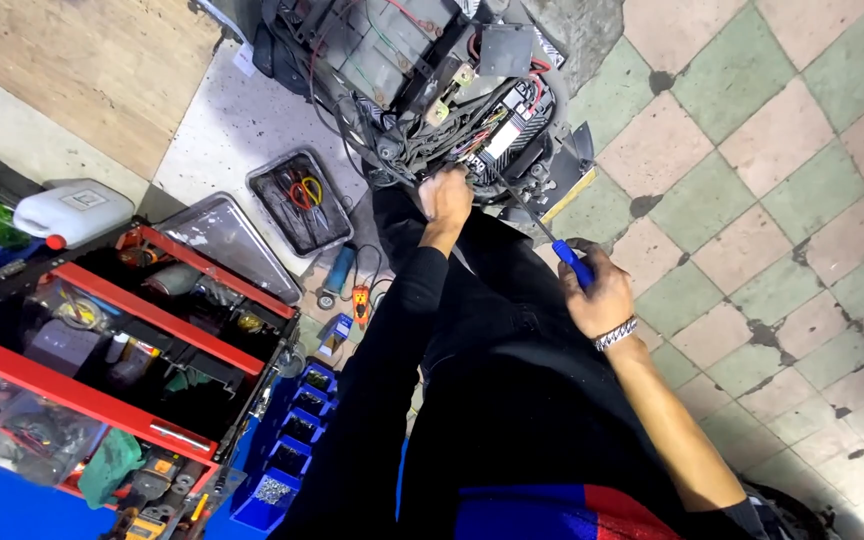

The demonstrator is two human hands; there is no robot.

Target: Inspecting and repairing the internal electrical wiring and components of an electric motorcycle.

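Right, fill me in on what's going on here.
A person crouches over an opened machine compartment packed with tangled wires and black boxes. The left hand grips into the wire bundle at the compartment's edge, while the right hand holds a blue-handled screwdriver with its shaft angled toward the same spot. Beside them stand an open red metal toolbox, a grey tray of pliers and a white plastic jug on the floor.
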